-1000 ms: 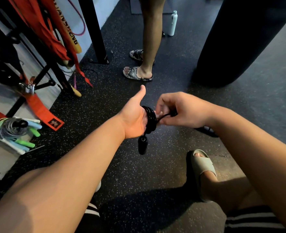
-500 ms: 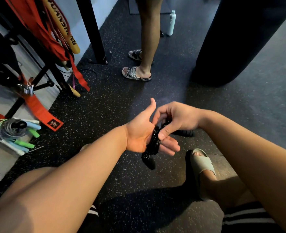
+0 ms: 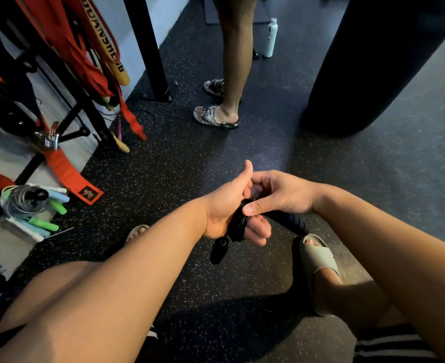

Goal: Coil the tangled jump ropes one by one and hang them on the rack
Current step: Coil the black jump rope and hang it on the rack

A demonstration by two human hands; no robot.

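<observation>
A black jump rope (image 3: 238,224) is wound in a tight coil round the palm of my left hand (image 3: 224,205), whose thumb points up and whose fingers stick out loosely past the coil. One black handle (image 3: 218,251) dangles below that hand. My right hand (image 3: 284,192) pinches the coil with its thumb on top, and the rope's other ribbed handle (image 3: 292,221) pokes out beneath it. The black rack (image 3: 85,100), hung with red straps, stands at the left.
More jump ropes with green and blue handles (image 3: 30,205) lie in a heap at the left. Another person (image 3: 231,61) stands ahead in sandals, beside a white bottle (image 3: 270,38). A black post (image 3: 148,48) and a dark punching bag (image 3: 373,61) flank the speckled floor.
My right hand wound the last stretch of rope onto my left hand and closed in on the coil. The second handle now sits right under my right hand.
</observation>
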